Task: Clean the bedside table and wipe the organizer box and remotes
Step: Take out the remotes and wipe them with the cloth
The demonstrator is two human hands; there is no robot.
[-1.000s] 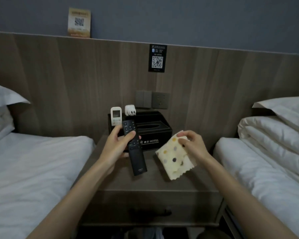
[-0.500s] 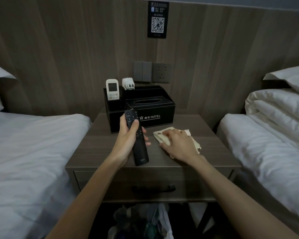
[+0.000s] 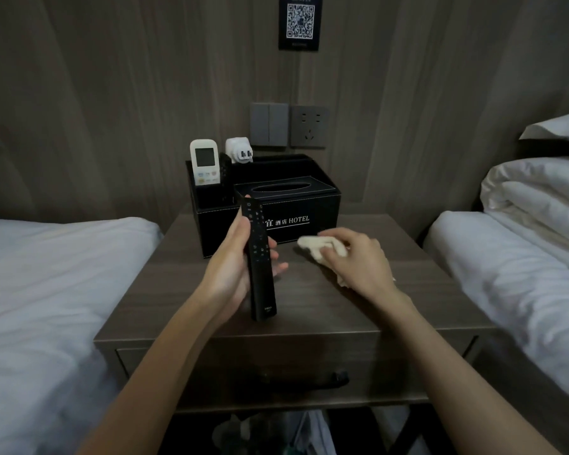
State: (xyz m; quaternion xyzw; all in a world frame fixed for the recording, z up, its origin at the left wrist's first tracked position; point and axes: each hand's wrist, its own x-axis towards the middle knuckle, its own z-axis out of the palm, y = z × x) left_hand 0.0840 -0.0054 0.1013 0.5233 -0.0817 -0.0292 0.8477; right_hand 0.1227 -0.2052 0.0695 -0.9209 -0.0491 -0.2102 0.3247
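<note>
My left hand grips a long black remote, held upright above the wooden bedside table. My right hand presses a crumpled pale yellow cloth onto the tabletop, fingers curled over it, just in front of the black organizer box marked HOTEL. A white remote and a white plug adapter stand in the box's back left compartments. The box's tissue slot faces up.
White beds flank the table, one on the left and one on the right with a folded duvet. Wall switches and a socket sit behind the box. A drawer handle is below the tabletop.
My right hand brought the spread cloth down from the air onto the tabletop and bunched it under the palm. The left hand kept the black remote. The view tilted down and closer.
</note>
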